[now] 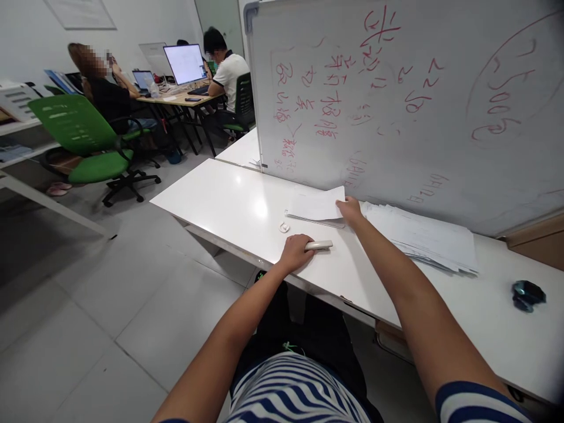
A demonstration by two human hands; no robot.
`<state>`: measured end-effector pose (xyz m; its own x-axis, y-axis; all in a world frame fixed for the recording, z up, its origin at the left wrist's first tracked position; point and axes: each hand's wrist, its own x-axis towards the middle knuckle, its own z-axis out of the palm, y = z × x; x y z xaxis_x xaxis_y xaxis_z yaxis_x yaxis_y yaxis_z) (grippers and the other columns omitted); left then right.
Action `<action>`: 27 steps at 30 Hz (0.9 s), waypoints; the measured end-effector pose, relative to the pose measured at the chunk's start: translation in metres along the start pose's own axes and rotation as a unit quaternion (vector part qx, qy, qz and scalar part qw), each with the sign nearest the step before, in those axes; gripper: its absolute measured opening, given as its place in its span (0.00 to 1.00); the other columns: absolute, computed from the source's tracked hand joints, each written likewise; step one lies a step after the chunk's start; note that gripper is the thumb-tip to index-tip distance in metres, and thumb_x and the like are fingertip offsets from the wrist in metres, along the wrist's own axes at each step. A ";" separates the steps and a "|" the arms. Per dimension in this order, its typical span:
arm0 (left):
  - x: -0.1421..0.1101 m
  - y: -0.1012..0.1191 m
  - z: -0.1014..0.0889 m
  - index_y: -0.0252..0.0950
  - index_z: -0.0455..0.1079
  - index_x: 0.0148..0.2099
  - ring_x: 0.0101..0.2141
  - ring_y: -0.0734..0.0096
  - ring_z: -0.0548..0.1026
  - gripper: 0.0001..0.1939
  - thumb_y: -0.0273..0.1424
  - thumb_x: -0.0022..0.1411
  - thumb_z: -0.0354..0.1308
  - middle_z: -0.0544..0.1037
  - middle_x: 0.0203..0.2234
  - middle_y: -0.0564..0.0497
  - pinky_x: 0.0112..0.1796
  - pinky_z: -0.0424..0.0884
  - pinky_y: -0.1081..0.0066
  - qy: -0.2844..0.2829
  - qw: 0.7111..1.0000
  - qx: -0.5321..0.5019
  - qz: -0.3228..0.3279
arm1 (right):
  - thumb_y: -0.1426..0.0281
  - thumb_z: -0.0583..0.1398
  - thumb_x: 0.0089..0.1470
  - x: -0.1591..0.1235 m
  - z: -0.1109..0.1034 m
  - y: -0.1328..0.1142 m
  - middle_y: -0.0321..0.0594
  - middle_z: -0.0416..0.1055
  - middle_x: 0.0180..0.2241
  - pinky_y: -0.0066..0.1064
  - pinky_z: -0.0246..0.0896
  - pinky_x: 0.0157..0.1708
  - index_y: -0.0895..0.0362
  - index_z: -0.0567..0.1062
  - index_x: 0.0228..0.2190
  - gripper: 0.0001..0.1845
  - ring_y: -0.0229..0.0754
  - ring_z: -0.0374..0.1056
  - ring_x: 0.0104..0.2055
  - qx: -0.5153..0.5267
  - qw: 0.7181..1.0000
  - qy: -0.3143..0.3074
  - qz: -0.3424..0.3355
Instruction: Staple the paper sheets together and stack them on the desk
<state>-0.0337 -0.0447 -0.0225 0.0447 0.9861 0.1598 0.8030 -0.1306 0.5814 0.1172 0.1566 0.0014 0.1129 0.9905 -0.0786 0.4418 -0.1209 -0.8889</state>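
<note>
My left hand (296, 252) is wrapped round one end of a cream-coloured stapler (321, 244) that lies low over the white table, its other end pointing right. Farther up, my right hand (349, 210) pinches the right edge of some white paper sheets (319, 205) and lifts that corner. Under the lifted sheets, more paper shows flat on the table. Between the sheets and my left hand sits a small whitish item (284, 227), too small to name.
A thick stack of papers (427, 238) lies right of my right hand. Behind the table (211, 194) stands a whiteboard (308, 106) with red writing. A dark shiny object (527, 295) rests at the far right. Two people sit at a desk beyond a green chair (81, 138).
</note>
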 end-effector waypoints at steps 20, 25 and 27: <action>0.001 0.002 -0.005 0.39 0.71 0.41 0.39 0.62 0.73 0.09 0.32 0.57 0.57 0.77 0.36 0.50 0.40 0.66 0.64 0.013 1.000 0.008 0.008 | 0.41 0.50 0.48 -0.071 -0.137 0.102 0.59 0.40 0.66 0.59 0.30 0.59 0.61 0.51 0.62 0.50 0.62 0.34 0.67 -0.383 0.918 0.094 0.043; 0.000 0.004 -0.007 0.39 0.70 0.42 0.39 0.62 0.73 0.09 0.33 0.57 0.57 0.76 0.36 0.50 0.40 0.66 0.65 0.006 1.000 0.009 0.002 | 0.41 0.47 0.50 -0.077 -0.135 0.103 0.56 0.43 0.65 0.62 0.28 0.59 0.60 0.52 0.62 0.48 0.58 0.37 0.66 -0.387 0.916 0.104 0.030; 0.000 0.003 -0.007 0.39 0.70 0.42 0.39 0.62 0.73 0.09 0.33 0.58 0.57 0.76 0.36 0.50 0.39 0.67 0.66 0.004 1.000 0.006 0.005 | 0.42 0.46 0.52 -0.081 -0.133 0.100 0.56 0.47 0.64 0.62 0.26 0.58 0.60 0.54 0.61 0.46 0.58 0.40 0.66 -0.397 0.910 0.112 0.023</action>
<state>-0.0353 -0.0464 -0.0151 0.0472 0.9839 0.1722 0.8101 -0.1385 0.5696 0.2704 0.0557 -0.0208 0.2875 0.9555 0.0658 0.9263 -0.2599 -0.2728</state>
